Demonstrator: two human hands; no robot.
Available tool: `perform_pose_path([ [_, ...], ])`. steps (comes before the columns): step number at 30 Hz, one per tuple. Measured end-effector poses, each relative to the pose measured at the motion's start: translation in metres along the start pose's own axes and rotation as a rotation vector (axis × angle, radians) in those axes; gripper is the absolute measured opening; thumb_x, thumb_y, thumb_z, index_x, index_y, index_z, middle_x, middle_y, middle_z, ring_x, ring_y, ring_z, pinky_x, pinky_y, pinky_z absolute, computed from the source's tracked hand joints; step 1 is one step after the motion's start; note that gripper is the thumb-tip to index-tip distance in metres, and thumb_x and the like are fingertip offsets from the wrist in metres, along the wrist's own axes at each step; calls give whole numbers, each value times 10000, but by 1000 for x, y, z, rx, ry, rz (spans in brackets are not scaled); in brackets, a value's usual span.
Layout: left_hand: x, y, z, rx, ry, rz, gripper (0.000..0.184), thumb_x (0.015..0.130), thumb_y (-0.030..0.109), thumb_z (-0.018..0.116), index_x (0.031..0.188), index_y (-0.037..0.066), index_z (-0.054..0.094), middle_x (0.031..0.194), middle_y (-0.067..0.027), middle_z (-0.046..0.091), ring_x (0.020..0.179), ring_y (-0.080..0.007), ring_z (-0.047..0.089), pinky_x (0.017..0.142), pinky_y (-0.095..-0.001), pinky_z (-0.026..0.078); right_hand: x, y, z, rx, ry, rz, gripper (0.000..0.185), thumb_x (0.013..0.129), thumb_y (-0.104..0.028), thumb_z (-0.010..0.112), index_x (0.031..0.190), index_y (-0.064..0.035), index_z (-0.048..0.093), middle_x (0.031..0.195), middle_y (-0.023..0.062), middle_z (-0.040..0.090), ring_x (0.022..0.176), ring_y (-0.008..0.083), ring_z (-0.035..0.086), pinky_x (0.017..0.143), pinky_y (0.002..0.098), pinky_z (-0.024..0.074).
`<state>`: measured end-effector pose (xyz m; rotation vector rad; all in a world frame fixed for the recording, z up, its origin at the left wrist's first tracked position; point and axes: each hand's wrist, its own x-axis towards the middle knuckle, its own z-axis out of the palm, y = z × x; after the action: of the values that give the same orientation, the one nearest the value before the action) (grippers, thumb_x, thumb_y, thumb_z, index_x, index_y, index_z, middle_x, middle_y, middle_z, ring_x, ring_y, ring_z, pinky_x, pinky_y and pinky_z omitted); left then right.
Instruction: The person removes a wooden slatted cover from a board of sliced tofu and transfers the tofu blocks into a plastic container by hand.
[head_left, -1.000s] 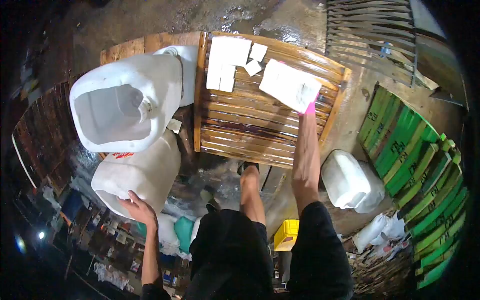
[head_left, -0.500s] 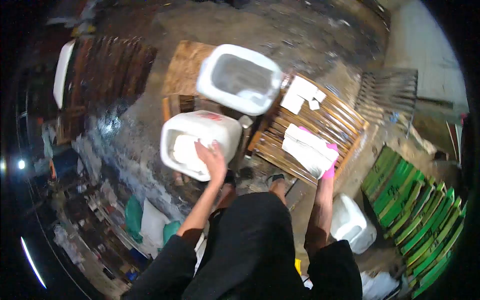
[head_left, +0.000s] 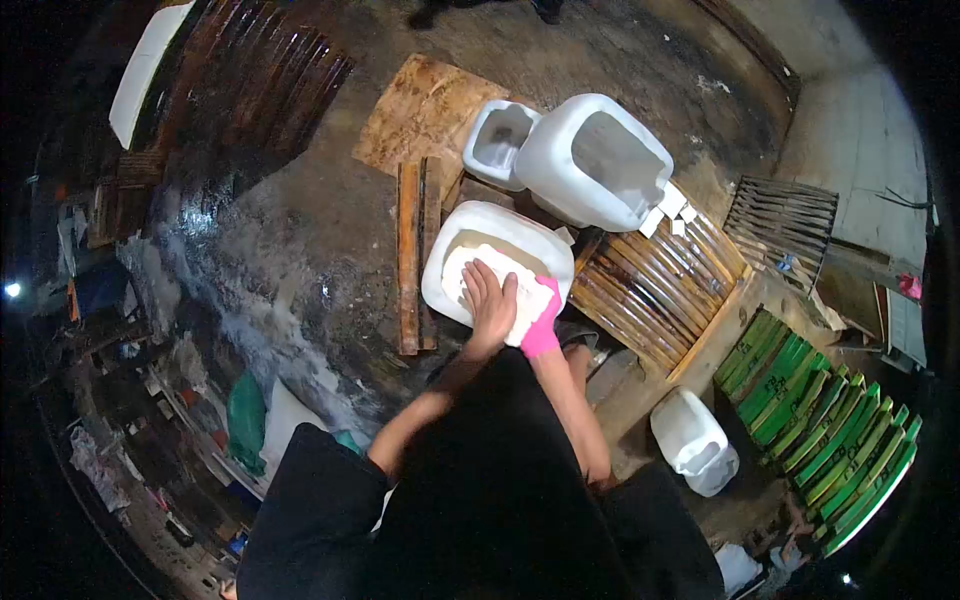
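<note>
Just in front of my body, a cut-open white plastic container holds white blocks in its opening. My left hand is bare and lies flat on the white blocks, fingers spread. My right hand, in a pink glove, grips the near right end of a white block at the container's mouth. To the right stands a slatted wooden rack, with small white pieces at its upper edge.
Behind are a larger cut container, a smaller one and a wooden board. A white jug and green slats are at right. A green sack lies lower left.
My right hand has carried the white block from the slatted rack to the container. My left hand now rests on the white blocks there. The view has shifted left.
</note>
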<state>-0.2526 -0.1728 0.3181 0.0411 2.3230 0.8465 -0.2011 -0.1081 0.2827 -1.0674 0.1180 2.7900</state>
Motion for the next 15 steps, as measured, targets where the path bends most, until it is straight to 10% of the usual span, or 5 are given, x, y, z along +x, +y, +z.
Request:
perform_pose_path([
  [5, 65, -31, -16, 235, -163, 47, 821, 928, 476, 371, 1448, -87, 76, 1519, -298, 43, 1432, -380, -37, 1141, -494, -2, 53, 38, 1, 35, 296, -179, 635, 853, -495, 433, 1306, -53, 484, 1296, 138, 530, 1175, 333, 498, 1048, 414, 360],
  [10, 62, -43, -16, -36, 124, 232, 653, 913, 189, 474, 1434, -75, 183, 1481, -260, 226, 1383, -374, 192, 1131, -412, 147, 99, 25, -3, -52, 381, -66, 646, 888, -522, 384, 1349, -73, 446, 1339, 144, 489, 1201, 335, 468, 1030, 432, 361],
  [15, 72, -45, -4, -1108, 144, -326, 268, 910, 136, 463, 1159, 38, 482, 1010, -52, 509, 904, -170, 505, 835, -318, 407, 125, 10, -9, -258, 444, -111, 571, 876, -452, 415, 1286, -60, 483, 1273, 149, 519, 1135, 329, 496, 971, 424, 382],
])
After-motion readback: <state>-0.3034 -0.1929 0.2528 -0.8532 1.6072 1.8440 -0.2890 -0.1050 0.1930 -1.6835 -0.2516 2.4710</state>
